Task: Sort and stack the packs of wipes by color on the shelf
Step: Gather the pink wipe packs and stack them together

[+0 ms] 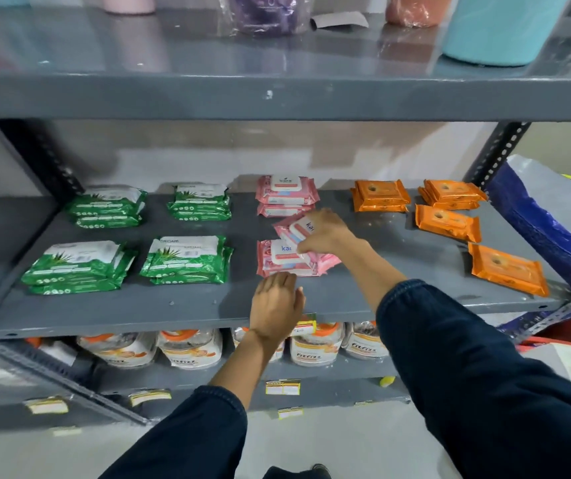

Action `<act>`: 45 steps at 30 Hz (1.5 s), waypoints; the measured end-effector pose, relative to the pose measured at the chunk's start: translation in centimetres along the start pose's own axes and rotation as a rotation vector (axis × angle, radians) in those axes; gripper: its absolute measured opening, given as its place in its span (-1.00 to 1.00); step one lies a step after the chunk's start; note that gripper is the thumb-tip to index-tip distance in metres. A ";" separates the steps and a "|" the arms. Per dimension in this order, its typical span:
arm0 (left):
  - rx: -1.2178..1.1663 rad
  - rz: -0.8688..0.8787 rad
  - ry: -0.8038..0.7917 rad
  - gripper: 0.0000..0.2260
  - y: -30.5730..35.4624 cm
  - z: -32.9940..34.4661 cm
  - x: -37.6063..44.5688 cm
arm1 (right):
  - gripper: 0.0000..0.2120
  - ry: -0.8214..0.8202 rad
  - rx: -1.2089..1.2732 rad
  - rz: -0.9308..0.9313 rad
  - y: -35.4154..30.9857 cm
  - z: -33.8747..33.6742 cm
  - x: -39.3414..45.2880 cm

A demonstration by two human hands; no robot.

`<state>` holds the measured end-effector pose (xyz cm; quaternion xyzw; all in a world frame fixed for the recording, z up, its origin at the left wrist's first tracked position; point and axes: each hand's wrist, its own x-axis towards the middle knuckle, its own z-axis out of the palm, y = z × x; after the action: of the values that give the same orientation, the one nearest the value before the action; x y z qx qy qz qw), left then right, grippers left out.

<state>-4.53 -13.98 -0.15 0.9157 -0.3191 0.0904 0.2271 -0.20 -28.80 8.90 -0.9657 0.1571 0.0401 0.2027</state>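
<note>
Left hand (277, 305) lies flat, fingers together, at the near edge of the front pink stack (287, 262). Just beyond it, the right hand (325, 231) grips a tilted pink pack (294, 229) above that stack, apparently touching it. Farther back sits the rear pink stack (286, 195) on the grey shelf (180, 305).
</note>
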 end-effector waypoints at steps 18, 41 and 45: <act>-0.340 -0.322 -0.068 -0.54 -3.1 -5.3 5.5 | -0.49 0.430 0.369 0.040 -1.6 4.3 -2.6; -0.538 -0.568 -0.130 -0.50 -2.6 -5.1 5.9 | -0.54 0.188 0.737 0.320 -1.8 4.2 -4.9; -0.534 -0.574 -0.111 -0.46 -2.2 -5.0 5.2 | -0.58 0.143 0.688 0.288 -0.8 2.9 -4.4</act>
<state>0.76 -12.93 5.06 0.8799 -0.0741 -0.1124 0.4556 -4.19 -25.64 7.14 -0.8097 0.3094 -0.0545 0.4957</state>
